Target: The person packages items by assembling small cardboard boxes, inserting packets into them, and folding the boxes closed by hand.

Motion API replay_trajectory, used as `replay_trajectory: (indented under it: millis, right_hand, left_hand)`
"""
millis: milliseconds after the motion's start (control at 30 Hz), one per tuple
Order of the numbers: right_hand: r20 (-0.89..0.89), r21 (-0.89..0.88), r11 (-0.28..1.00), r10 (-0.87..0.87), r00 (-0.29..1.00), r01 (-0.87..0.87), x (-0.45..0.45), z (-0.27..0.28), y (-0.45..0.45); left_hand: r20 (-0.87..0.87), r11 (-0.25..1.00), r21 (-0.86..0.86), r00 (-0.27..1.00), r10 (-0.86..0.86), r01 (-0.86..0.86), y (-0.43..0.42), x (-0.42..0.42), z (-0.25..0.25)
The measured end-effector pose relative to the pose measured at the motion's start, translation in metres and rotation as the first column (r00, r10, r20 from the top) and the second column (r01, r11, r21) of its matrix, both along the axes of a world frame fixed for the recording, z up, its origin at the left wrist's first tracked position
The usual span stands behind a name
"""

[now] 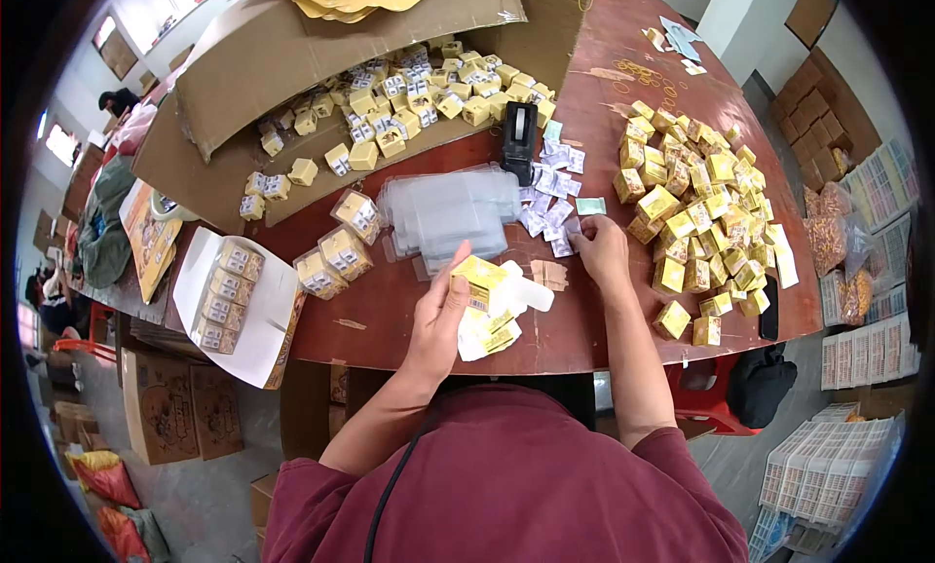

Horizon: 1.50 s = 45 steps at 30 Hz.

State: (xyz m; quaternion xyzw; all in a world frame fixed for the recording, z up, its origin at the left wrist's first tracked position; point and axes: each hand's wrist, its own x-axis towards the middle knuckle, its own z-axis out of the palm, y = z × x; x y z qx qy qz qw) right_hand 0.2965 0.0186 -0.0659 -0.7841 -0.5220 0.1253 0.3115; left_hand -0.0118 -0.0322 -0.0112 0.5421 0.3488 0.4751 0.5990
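Observation:
My left hand (pixel 438 319) is closed around a small yellow printed box (pixel 479 279), holding it up near the table's front edge. White flaps show at the box's right side. Beneath it lie several flat yellow-and-white carton pieces (pixel 503 337). My right hand (pixel 604 249) reaches to the lower edge of a loose pile of small purple-and-white paper slips (pixel 551 191). Its fingertips are pinched at one slip (pixel 575 230). A small green slip (pixel 590 206) lies just above that hand.
Many closed yellow boxes (pixel 696 198) are heaped at the right. Clear plastic sheets (pixel 443 212) and a black tape dispenser (pixel 519 139) stand mid-table. A tipped cardboard box (pixel 341 66) spills small cubes behind. Shrink-wrapped packs (pixel 336 256) and an open white carton (pixel 190 281) sit left.

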Motion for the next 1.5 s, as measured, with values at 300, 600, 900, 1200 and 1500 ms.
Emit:
replay_trajectory:
  millis: [300,600,900,1200,1500]
  right_hand:
    - [-0.201,0.607,0.747,0.476,0.856,-0.273,-0.035,0.116,-0.083]
    - [0.564,0.37,0.494,0.554,0.613,-0.787,-0.063,0.164,-0.079]
    - [0.344,0.315,0.416,0.788,0.511,-0.853,-0.071,0.155,-0.085]
    - [0.208,0.535,0.56,0.639,0.741,-0.632,-0.055,0.144,-0.104]
    - [0.271,0.429,0.539,0.689,0.672,-0.725,-0.063,0.132,-0.106]
  left_hand:
    - [0.517,0.882,-0.33,0.846,-0.128,0.336,-0.003,0.011,0.012]
    - [0.087,0.921,-0.162,0.935,-0.344,0.354,-0.01,0.017,0.019]
    - [-0.078,0.935,-0.039,0.932,-0.355,0.352,-0.007,0.009,0.017]
    - [-0.023,0.965,0.001,0.965,-0.262,0.262,-0.008,0.014,0.026]
    - [0.173,0.963,0.183,0.957,-0.231,0.199,-0.021,0.023,0.02]
